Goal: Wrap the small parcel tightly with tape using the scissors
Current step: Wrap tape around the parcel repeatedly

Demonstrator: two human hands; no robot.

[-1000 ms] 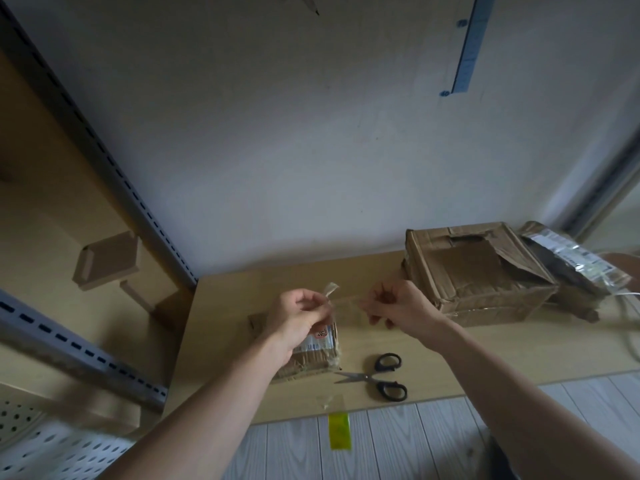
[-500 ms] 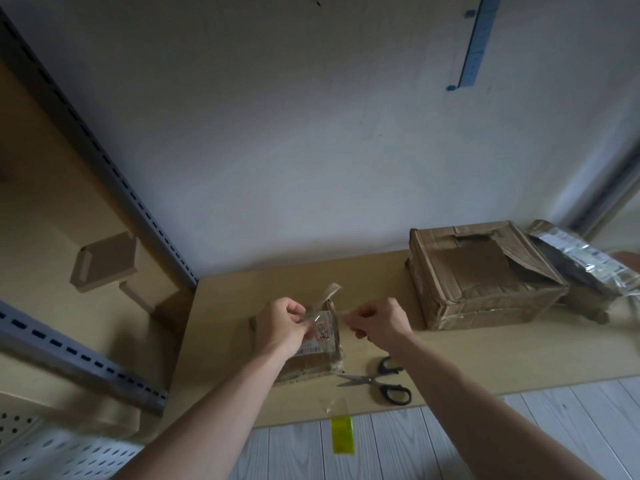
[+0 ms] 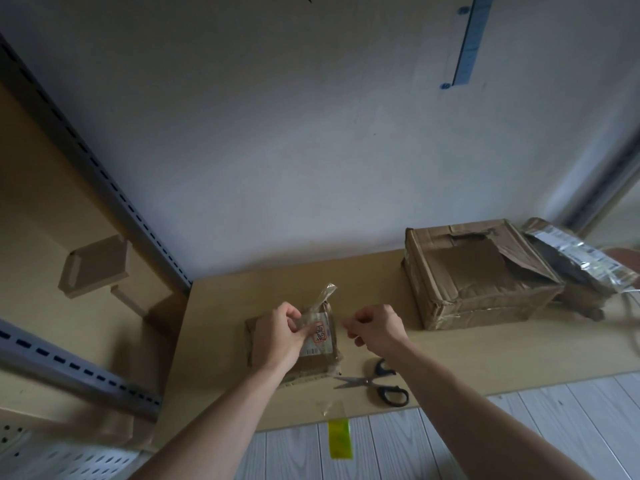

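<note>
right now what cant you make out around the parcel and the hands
Head view, the only one:
Left half of the small parcel: under the left hand.
The tape toward the right hand: clear film, too faint; whether that grip pinches it is unclear.
Print on the label: too small.
Upper handle of the scissors: partly behind the right forearm.

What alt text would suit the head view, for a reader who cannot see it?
A left hand and a right hand pinch clear tape over a small parcel on a wooden table. Scissors lie beside it, untouched.
</note>
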